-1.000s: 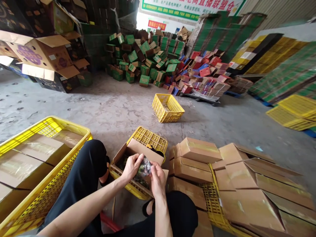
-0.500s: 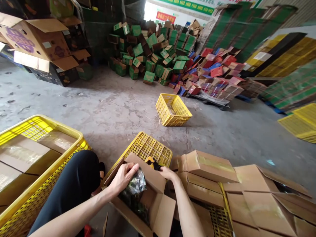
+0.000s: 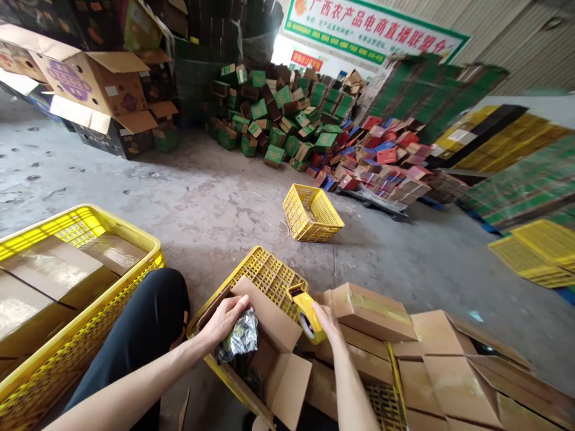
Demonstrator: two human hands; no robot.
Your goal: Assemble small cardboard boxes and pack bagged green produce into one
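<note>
In the head view my left hand (image 3: 224, 320) is closed on the crumpled top of a clear plastic bag (image 3: 244, 336) in an open cardboard box (image 3: 287, 383). Dark green contents show dimly through the plastic; what they are I cannot tell. The box's flaps stand up and outward. It rests on an upturned yellow crate (image 3: 275, 272) between my knees. To the right of the box, my right hand (image 3: 327, 323) grips a yellow tape dispenser (image 3: 309, 312), whose roll faces me. My fingers partly hide its handle.
At left, a big yellow crate (image 3: 155, 254) holds taped cartons. More closed cartons (image 3: 372, 311) are stacked at my right. Ahead on the concrete floor stands a small yellow crate (image 3: 314, 221). Behind it lie heaps of green boxes (image 3: 274, 155) and red boxes (image 3: 386, 155).
My right hand has brought the tape dispenser up and turned it, so its yellow body shows fully. The left hand keeps hold of the bag. My view has tilted up slightly.
</note>
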